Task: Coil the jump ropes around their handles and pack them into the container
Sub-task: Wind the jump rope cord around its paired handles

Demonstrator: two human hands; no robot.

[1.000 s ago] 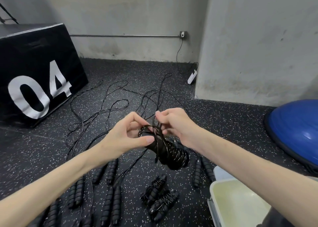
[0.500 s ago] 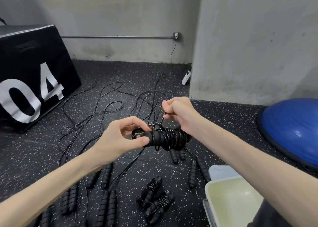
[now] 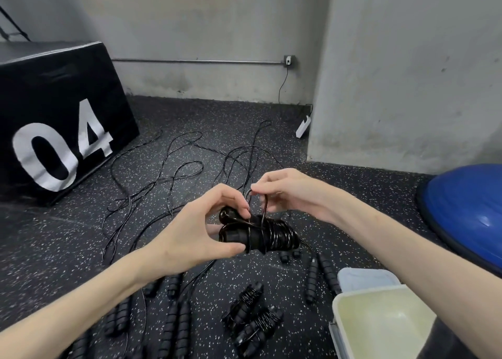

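item: jump rope, held above floor, mid-frame. left hand gripped handle ends; right hand pinched last rope loop. step: finishing coil, prob. tuck-in. next: secure end w/o unwinding, drop into container, floor's near-right corner.

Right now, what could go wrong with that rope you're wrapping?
The right hand only pinches the last loop; if it slips, the coils on the handles, held by the left hand, could spring loose. Loose ropes on the floor look tangled and may snag. The container sits close by the right arm, so an elbow might bump it.
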